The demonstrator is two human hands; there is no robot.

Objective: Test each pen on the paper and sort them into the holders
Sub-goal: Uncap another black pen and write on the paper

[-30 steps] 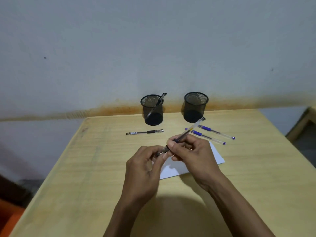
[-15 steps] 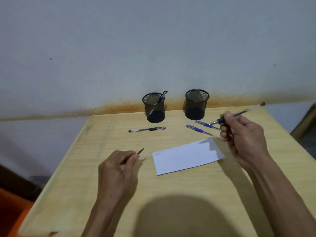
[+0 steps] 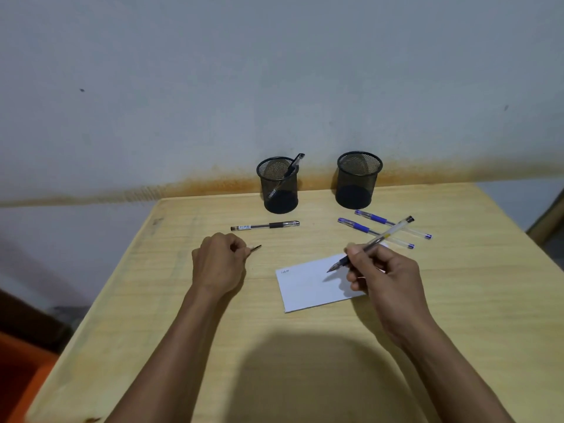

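Fingers of the right hand (image 3: pixel 384 276) pinch an uncapped black pen (image 3: pixel 370 245), its tip just over the white paper (image 3: pixel 308 288) at frame centre. Left hand (image 3: pixel 219 264) is curled around the pen's cap (image 3: pixel 255 248). Above lie another black pen (image 3: pixel 265 225) and two blue pens (image 3: pixel 375 233); behind stand two mesh holders (image 3: pixel 358 178), the left one containing a pen.

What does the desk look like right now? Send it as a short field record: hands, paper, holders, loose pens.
right hand: grips uncapped pen, tip just above the paper
left hand: pinches pen cap, resting on the table
paper: flat, small scribble at its upper left corner
left holder: one black pen leaning inside
right holder: no pen visible inside
loose pens: one black pen on the table; two blue pens near the right holder
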